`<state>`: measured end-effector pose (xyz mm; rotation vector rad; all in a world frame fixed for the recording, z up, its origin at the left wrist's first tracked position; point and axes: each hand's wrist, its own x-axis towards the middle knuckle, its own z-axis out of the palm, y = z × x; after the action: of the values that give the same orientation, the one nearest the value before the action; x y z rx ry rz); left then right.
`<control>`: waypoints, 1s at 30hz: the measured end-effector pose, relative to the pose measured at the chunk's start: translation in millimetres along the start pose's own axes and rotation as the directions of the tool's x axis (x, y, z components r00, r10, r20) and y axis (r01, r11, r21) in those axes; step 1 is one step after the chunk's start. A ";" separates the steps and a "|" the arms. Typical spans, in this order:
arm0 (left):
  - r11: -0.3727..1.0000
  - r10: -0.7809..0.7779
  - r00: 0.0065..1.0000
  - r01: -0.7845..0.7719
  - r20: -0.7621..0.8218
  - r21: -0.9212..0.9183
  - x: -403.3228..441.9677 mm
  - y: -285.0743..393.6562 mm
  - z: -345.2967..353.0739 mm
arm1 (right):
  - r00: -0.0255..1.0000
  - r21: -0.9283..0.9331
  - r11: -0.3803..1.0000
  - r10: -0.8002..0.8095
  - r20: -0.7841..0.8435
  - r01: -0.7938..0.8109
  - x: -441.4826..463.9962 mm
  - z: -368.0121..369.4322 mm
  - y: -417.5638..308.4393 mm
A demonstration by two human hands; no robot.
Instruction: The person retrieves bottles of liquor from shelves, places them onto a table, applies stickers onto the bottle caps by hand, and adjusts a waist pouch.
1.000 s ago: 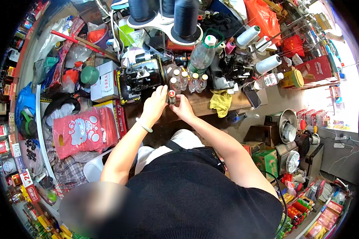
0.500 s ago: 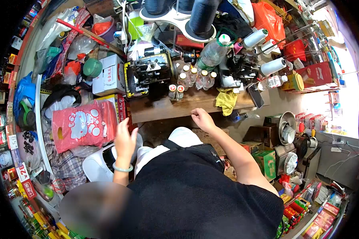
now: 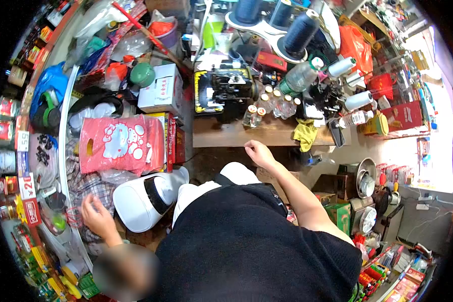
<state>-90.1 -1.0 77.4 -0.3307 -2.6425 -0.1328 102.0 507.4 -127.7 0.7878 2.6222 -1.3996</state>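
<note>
My left hand (image 3: 98,217) is over the plaid cloth (image 3: 80,178) at the left, its fingers apart and holding nothing I can see. It is beside the white rounded appliance (image 3: 136,204), with a red Hello Kitty bag (image 3: 113,146) farther up. In front of the wooden table's edge (image 3: 216,133), my right hand (image 3: 259,153) has its fingers curled together; whatever may be in them is too small or hidden. Small clear bottles (image 3: 251,118) with red and yellow caps stand on the table beyond it. A yellow cloth (image 3: 305,133) hangs over the table's edge to its right.
A dark sewing machine (image 3: 231,88) stands on the table, with blue thread cones (image 3: 299,34) behind. A white carton (image 3: 158,90) sits at the left. Shelves of packaged goods (image 3: 30,211) line the left side. Metal pans (image 3: 366,176) and boxes are at the right.
My left hand has moved down and left, from beside the red bag to over the plaid cloth. The view has shifted, while my right hand stays curled near the table's edge.
</note>
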 end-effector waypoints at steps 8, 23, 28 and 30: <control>0.983 -0.151 0.937 0.177 -0.314 0.056 10.5 -57.2 -61.9 | 0.944 -0.260 0.927 -0.201 0.261 0.269 3.9 20.8 -38.0; 0.749 -0.261 0.719 0.572 -0.644 0.334 135.8 -229.7 -212.7 | 0.879 -0.327 0.832 -0.345 0.329 0.449 29.5 54.4 -43.3; 0.525 -0.635 0.585 0.806 -0.504 0.275 197.5 -302.3 -240.4 | 0.894 -0.339 0.845 -0.306 0.327 0.413 17.0 50.6 -67.5; 0.455 -0.713 0.522 0.852 -0.468 0.258 209.5 -329.9 -242.8 | 0.900 -0.356 0.842 -0.302 0.312 0.406 12.3 50.0 -63.0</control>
<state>-247.3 -312.3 377.5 1.0648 -2.1850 0.1528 53.1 444.1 -112.7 0.0650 2.8010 -0.8563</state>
